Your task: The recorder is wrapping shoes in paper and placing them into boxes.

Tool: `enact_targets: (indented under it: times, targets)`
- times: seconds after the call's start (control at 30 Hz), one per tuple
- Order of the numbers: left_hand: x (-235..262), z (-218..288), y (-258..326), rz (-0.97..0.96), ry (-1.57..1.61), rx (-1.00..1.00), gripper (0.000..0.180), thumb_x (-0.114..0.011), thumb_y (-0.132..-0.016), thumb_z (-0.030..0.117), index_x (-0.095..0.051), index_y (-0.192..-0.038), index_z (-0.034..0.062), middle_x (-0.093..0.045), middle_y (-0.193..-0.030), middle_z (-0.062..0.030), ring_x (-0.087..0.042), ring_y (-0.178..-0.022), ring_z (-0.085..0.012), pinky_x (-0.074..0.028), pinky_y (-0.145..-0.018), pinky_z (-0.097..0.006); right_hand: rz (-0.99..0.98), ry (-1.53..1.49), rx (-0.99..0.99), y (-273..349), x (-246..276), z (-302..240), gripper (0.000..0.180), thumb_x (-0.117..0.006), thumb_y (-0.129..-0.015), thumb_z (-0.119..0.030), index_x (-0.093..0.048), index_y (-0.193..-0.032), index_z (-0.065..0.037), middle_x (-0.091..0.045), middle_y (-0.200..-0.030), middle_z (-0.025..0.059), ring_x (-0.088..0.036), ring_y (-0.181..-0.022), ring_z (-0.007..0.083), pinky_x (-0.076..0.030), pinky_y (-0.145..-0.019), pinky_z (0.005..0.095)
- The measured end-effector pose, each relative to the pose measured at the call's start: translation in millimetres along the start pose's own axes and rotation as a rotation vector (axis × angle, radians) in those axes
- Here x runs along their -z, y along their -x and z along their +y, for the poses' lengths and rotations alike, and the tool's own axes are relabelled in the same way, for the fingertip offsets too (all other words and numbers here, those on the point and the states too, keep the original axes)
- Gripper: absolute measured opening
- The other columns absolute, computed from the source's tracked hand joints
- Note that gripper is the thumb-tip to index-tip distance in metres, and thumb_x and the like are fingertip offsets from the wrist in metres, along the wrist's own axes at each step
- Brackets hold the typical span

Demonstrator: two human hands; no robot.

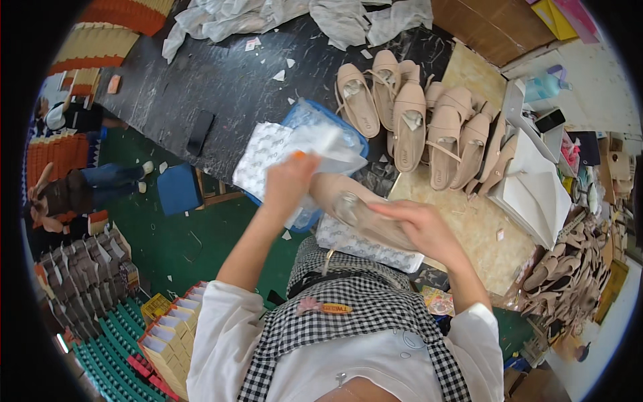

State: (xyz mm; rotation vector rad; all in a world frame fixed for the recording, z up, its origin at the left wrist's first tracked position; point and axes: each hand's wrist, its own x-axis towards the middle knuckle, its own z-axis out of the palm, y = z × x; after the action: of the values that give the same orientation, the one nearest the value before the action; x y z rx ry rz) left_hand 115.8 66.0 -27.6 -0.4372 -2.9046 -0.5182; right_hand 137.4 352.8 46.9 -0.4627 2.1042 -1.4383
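A beige closed-toe slip-on shoe (362,213) is tilted in front of my body, with its toe to the left. My right hand (423,229) grips it at the open heel end, with the thumb over the insole. Beside the toe is my left hand (289,179), blurred and closed. A small orange spot shows at its fingers, and what they hold is unclear. White, filmy material (331,149) lies just beyond this hand, over a blue tray (358,137). Patterned white paper (262,155) covers the tray's left side, and a patterned white box or packet (375,249) sits under the shoe.
Several beige shoes (410,127) stand at the back right, next to white paper sheets (532,191). A black phone (200,132) lies on the dark table (161,87). Crumpled white covering (288,17) runs along the far edge. More shoes (569,268) are heaped at right.
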Motion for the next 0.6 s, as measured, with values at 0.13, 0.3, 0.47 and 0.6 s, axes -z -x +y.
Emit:
enact_targets:
  times: [0.13,0.3,0.47,0.6]
  targets:
    - [40,60,35,0.051,0.295,-0.002,0.013,-0.073,-0.081,0.016,-0.07,-0.089,0.008,-0.057,-0.064,-0.0071,-0.054,-0.045,-0.0232,-0.043,-0.043,-0.031,-0.027,-0.857,-0.545,-76,-61,33,0.037,-0.05,-0.091,-0.006,-0.057,-0.127,-0.002,-0.062,-0.124,0.0091,-0.062,-0.106,0.0191,-0.049,-0.092,0.0333]
    - [94,-4,28,0.344,0.357,0.369,0.013,-0.072,-0.079,0.008,-0.065,-0.071,0.0007,-0.054,-0.055,-0.0084,-0.054,-0.049,-0.0146,-0.042,-0.046,-0.03,0.171,-0.513,0.464,-245,-120,-22,0.052,-0.063,-0.09,-0.025,-0.048,-0.134,0.0,-0.057,-0.126,0.0121,-0.052,-0.116,0.018,-0.043,-0.097,0.0314]
    - [132,-62,3,0.691,0.65,0.68,0.023,-0.063,-0.091,0.009,-0.06,-0.072,-0.0049,-0.05,-0.063,0.0059,-0.038,-0.06,-0.0018,-0.031,-0.052,-0.022,-0.049,-0.491,0.354,-253,-124,-80,0.034,-0.068,-0.087,-0.025,-0.068,-0.103,0.005,-0.068,-0.108,0.0149,-0.062,-0.099,0.0155,-0.049,-0.085,0.0281]
    - [46,-40,11,0.472,0.701,0.556,0.032,-0.065,-0.089,0.006,-0.043,-0.068,-0.0006,-0.032,-0.062,0.0046,-0.028,-0.062,-0.0042,-0.023,-0.052,-0.025,0.063,-0.316,0.018,-169,-91,-13,0.017,-0.066,-0.082,-0.016,-0.072,-0.085,-0.001,-0.071,-0.073,0.0062,-0.063,-0.068,0.0068,-0.049,-0.064,0.0244]
